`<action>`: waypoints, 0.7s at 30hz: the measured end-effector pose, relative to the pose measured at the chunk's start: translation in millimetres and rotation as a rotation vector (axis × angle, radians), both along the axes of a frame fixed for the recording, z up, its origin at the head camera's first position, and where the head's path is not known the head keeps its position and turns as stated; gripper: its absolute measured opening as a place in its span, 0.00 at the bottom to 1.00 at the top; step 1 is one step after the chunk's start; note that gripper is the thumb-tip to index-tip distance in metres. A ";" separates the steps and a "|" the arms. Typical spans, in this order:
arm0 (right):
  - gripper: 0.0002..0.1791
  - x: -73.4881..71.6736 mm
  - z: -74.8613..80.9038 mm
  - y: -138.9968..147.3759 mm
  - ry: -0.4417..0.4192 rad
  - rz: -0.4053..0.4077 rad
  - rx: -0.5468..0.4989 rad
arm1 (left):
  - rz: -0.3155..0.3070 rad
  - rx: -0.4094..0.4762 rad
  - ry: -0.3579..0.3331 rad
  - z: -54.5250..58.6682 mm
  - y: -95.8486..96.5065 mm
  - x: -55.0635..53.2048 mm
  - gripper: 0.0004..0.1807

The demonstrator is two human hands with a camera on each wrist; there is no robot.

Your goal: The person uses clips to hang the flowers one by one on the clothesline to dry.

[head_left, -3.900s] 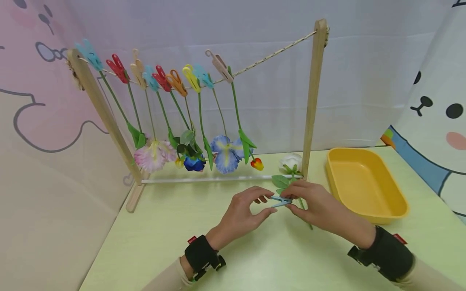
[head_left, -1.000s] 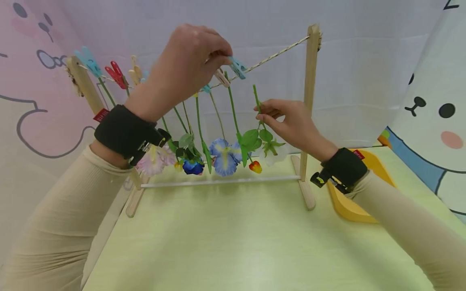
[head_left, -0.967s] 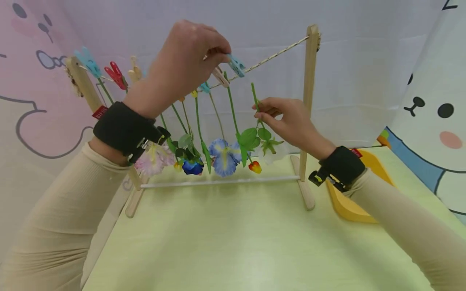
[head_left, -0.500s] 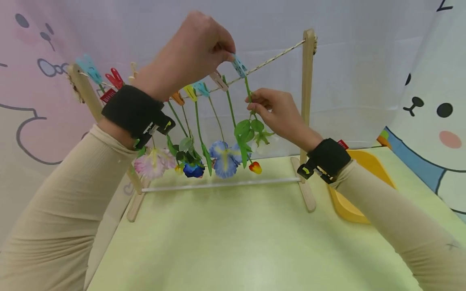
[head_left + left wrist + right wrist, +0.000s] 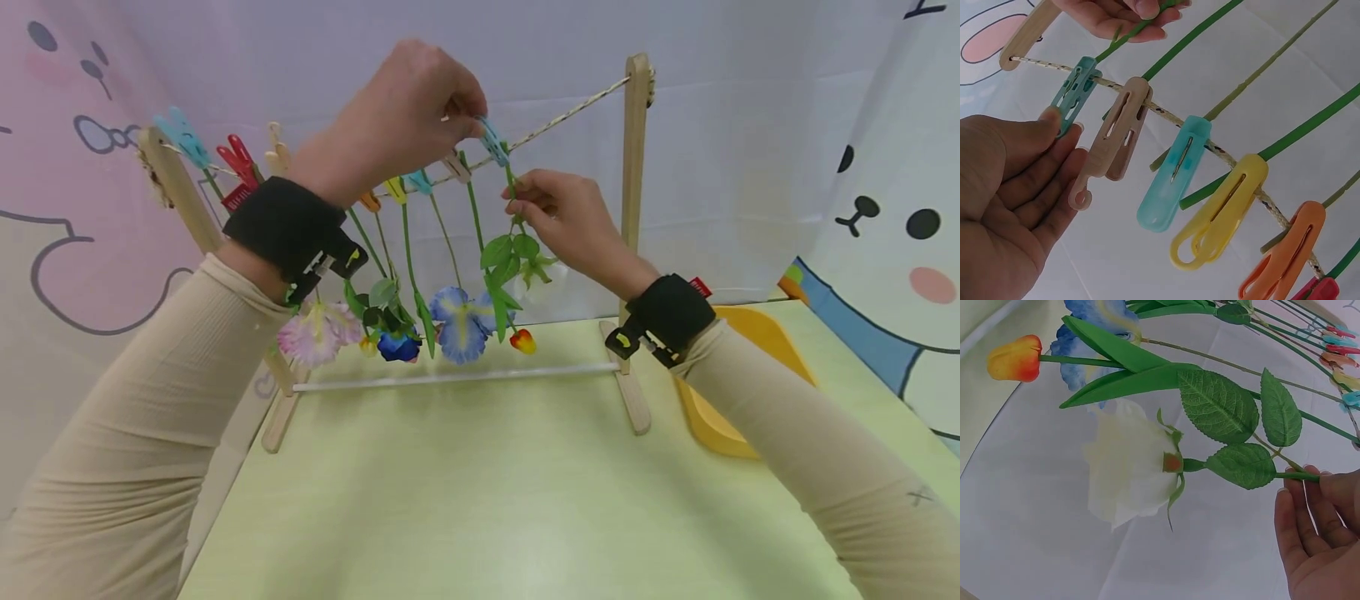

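At the rope (image 5: 566, 117), my left hand (image 5: 408, 108) pinches the handle end of a light blue clothespin (image 5: 492, 142). The left wrist view shows this clothespin (image 5: 1076, 90) sitting across the rope with the stem's end at its mouth. Below it, my right hand (image 5: 577, 221) pinches the green stem of an artificial white rose (image 5: 1129, 465), whose bloom hangs downward. Beside it a beige clothespin (image 5: 1113, 131) holds a tulip (image 5: 522, 341) on the rope. In the head view the white bloom is hard to make out against the backdrop.
Further left, several clothespins, including a yellow one (image 5: 1225, 209), hold hanging flowers such as a blue iris (image 5: 462, 325). The rope runs between wooden posts (image 5: 634, 167) joined by a white bar (image 5: 450, 378). A yellow tray (image 5: 708, 425) stands on the table at right.
The white rose, earlier lying on the table, is now up at the rope in my right hand. My left hand has brought the blue clothespin onto the rope, and the stem has risen to meet it.
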State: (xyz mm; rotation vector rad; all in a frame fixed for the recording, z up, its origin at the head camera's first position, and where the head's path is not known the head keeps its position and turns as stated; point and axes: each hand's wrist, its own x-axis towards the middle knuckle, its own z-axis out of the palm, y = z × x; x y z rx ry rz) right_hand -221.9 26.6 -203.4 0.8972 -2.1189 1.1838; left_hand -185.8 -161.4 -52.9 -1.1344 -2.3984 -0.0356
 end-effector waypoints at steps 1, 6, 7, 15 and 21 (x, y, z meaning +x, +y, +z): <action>0.07 -0.4 -0.6 -0.3 -0.008 0.006 -0.004 | 0.008 0.003 -0.005 -0.7 -0.4 0.1 0.11; 0.10 -0.1 -4.2 0.2 -0.017 0.005 -0.002 | 0.015 0.017 -0.001 -3.7 -3.7 0.7 0.12; 0.11 0.9 -5.3 0.9 -0.008 -0.004 0.005 | 0.015 0.023 0.002 -4.4 -4.6 1.0 0.13; 0.18 22.5 -17.9 16.8 0.201 -0.130 -0.011 | -0.024 0.229 0.243 -14.5 -12.3 20.6 0.22; 0.13 50.4 -32.9 37.4 0.391 -0.210 0.020 | -0.176 0.401 0.408 -52.2 -28.6 56.7 0.14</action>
